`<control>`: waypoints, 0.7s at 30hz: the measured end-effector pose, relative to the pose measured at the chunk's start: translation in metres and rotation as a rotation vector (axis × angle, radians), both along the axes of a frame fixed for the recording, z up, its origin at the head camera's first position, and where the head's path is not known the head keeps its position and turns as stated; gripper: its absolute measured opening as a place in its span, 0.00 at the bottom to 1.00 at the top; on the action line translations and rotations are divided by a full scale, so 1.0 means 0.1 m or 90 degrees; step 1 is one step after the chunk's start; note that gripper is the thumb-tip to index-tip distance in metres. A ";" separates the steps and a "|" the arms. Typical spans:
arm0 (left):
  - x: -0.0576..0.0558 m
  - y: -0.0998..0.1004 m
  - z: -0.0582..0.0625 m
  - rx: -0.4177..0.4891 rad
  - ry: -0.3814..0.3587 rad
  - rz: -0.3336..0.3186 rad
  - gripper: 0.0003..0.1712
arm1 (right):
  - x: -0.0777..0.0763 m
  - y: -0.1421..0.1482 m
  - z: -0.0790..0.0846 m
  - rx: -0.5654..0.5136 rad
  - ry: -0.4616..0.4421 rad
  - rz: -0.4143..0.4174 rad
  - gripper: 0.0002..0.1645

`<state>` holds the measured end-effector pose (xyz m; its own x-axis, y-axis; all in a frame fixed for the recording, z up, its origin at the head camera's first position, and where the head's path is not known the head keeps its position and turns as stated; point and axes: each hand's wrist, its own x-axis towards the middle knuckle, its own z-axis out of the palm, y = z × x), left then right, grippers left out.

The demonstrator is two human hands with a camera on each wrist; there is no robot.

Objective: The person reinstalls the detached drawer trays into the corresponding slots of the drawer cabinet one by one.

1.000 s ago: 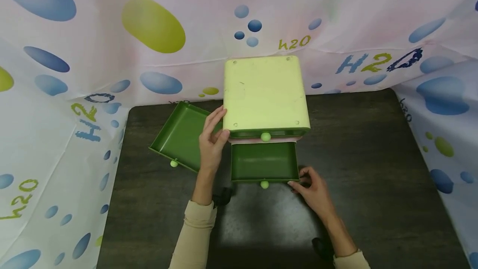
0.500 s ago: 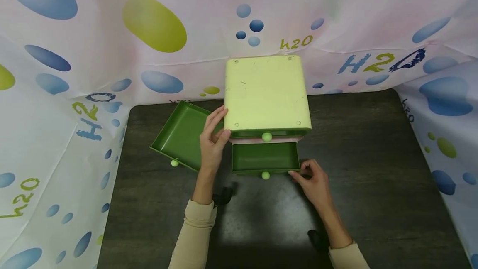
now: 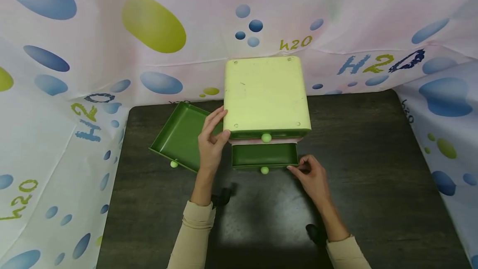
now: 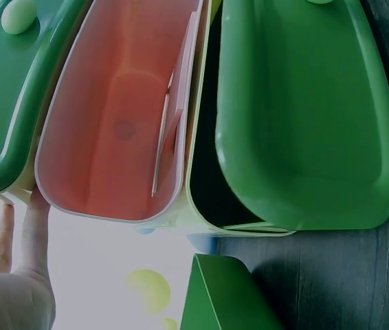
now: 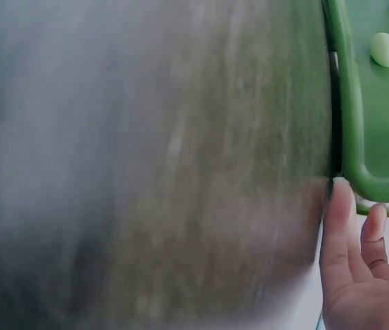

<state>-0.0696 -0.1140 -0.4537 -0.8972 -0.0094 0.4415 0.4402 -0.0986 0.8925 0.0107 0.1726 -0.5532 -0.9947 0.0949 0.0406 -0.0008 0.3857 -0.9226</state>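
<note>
Two beige sleeves are seen at the bottom edge of the frame, held over a dark, streaked table whose surface is marked by a pale sheen at lower centre. Right of centre, the front right corner of a green lower drawer is pinched between thumb and fingers of the right hand; the drawer is extended partly from a pale yellow cabinet at the middle of the frame. The cabinet's left side is touched by the left hand, its fingers extended and nothing clasped. Left of centre, a loose green drawer is set askew on the table, partly hidden by that hand. Across the top and down both sides, the space is enclosed by a creased whitish cloth printed with blue and yellow-green bubbles and "H2O" lettering.
</note>
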 end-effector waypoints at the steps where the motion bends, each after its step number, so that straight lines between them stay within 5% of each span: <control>1: 0.00 0.00 0.00 0.001 0.001 0.000 0.38 | -0.01 0.00 0.01 0.007 0.001 -0.001 0.18; 13: 0.01 0.01 -0.02 0.009 0.014 -0.008 0.37 | -0.13 0.04 0.15 0.056 -0.034 0.003 0.18; 21: -0.01 0.01 -0.01 0.011 0.007 -0.002 0.38 | -0.30 0.05 0.27 0.084 -0.110 0.007 0.22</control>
<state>-0.0702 -0.1128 -0.4542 -0.8923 -0.0145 0.4511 0.4496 -0.1156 0.8857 -0.0195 0.1772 -0.5259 -0.9888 0.0897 -0.1194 0.1485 0.5045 -0.8506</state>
